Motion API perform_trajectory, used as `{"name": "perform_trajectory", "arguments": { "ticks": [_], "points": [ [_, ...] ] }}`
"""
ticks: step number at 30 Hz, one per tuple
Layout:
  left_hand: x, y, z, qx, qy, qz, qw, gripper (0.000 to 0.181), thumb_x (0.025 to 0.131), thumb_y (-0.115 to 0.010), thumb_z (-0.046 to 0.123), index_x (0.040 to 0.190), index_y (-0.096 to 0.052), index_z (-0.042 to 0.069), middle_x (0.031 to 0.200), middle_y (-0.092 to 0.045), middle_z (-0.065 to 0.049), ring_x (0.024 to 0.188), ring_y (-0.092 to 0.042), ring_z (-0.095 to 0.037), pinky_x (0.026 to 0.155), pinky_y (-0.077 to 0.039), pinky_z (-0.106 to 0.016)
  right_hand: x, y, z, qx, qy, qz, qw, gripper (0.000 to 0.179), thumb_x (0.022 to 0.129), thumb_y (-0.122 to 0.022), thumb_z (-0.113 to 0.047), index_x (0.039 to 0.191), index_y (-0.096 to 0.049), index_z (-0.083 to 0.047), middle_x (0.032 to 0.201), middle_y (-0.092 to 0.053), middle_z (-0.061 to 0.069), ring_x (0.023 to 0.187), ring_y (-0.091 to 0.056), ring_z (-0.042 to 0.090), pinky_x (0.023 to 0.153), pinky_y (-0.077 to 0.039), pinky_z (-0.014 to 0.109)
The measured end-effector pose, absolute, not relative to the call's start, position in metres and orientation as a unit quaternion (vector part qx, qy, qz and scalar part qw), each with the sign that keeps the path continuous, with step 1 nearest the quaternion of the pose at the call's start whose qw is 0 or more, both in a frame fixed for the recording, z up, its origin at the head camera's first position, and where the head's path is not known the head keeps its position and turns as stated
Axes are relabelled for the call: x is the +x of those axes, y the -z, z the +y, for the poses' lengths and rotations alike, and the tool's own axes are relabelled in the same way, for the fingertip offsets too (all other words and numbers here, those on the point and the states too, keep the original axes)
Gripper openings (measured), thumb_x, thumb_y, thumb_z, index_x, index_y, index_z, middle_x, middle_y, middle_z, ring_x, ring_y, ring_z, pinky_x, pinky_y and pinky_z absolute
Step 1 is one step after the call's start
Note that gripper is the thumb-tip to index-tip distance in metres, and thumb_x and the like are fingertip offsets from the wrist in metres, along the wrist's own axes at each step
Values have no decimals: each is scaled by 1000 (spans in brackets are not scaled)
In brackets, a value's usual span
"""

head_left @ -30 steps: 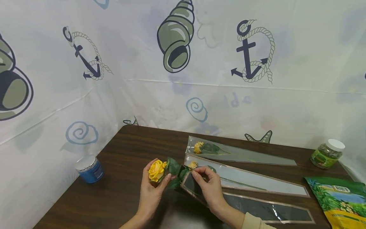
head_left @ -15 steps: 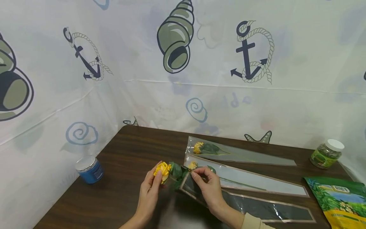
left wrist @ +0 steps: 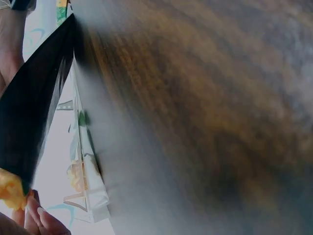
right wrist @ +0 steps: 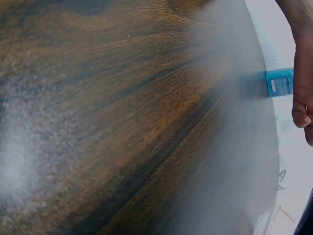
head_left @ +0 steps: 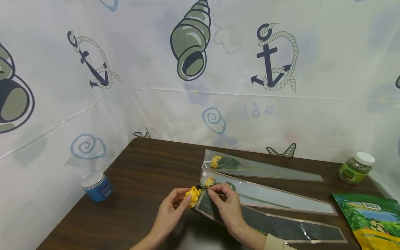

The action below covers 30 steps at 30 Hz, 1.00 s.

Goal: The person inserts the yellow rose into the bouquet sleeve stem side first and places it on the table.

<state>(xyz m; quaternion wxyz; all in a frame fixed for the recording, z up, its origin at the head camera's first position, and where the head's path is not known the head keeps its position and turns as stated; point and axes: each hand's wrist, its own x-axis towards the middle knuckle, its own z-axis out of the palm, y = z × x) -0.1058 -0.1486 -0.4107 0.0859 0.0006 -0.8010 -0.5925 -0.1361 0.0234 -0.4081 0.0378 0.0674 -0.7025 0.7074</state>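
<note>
In the head view my left hand holds a yellow rose by its bloom between thumb and fingers. The bloom sits right at the wide mouth of a long, tapering black flower sleeve with a light border. My right hand pinches the upper edge of that mouth with thumb and forefinger. The rose's leaves and stem are mostly hidden by the sleeve and hands. The left wrist view has the rose against the end of the dark sleeve, fingertips close below.
Behind lie two flower sleeves, one white and one clear grey, each with a yellow rose inside. A blue jar stands at the left table edge. To the right are a white-lidded jar and a green-yellow bag.
My left hand has moved right with the rose, bringing the bloom up to the sleeve's mouth as the leaves went out of sight. The right hand has stayed at the sleeve's edge.
</note>
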Motion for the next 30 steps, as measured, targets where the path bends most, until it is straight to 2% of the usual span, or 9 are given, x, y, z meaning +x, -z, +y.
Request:
{"name": "perform_trajectory", "arguments": {
  "ticks": [4,9,14,16,21,24,28,30],
  "points": [
    [-106,411,-150,-28,573,-817,54,30,91,-62,30,111,-64,8,98,-69,-7,74,-61,-6,63,-49,-20,-136,410,23,67,-705,-705,39,13,86,-68,-9,91,-65,2,95,-59,8,90,-53,8,80,-48,24],
    [-103,408,-151,-61,527,-847,35,33,92,-59,36,114,-65,13,106,-66,-6,69,-59,-8,56,-46,-21,-136,413,22,75,-705,-704,45,11,85,-69,-9,89,-65,1,95,-58,8,90,-53,8,79,-48,23],
    [-101,405,-149,-84,438,-894,30,45,81,-69,48,116,-66,20,96,-57,5,62,-45,-3,51,-40,-20,-135,414,19,87,-700,-707,48,10,85,-69,-10,87,-66,-1,96,-56,8,92,-53,9,81,-49,23],
    [-101,406,-149,-98,416,-904,31,46,79,-72,48,114,-67,18,89,-55,8,59,-42,-1,49,-37,-20,-134,414,17,94,-698,-708,46,9,84,-69,-10,86,-66,-1,97,-55,7,93,-52,10,82,-49,22],
    [-103,412,-150,-127,438,-889,35,33,80,-75,29,104,-70,7,74,-63,7,53,-43,4,43,-38,-19,-132,414,17,116,-693,-711,23,10,85,-69,-10,88,-67,-1,102,-53,9,91,-53,10,76,-51,20],
    [-104,414,-152,-127,461,-878,29,27,81,-74,22,102,-71,5,71,-66,4,52,-44,4,44,-38,-18,-132,414,25,129,-681,-721,4,12,86,-68,-11,93,-67,-1,106,-53,10,95,-53,12,79,-51,20],
    [-104,415,-153,-123,469,-874,23,15,81,-74,22,89,-72,9,88,-72,-3,53,-44,3,45,-38,-18,-133,415,53,144,-620,-771,8,12,87,-68,-15,97,-68,-9,103,-57,3,97,-52,13,85,-49,25],
    [-104,416,-154,-122,470,-874,21,12,81,-74,22,82,-70,11,97,-72,-7,54,-45,3,46,-38,-18,-132,417,75,174,-561,-809,27,13,85,-69,-16,97,-69,-14,99,-57,-2,94,-53,13,80,-49,26]
  ]
}}
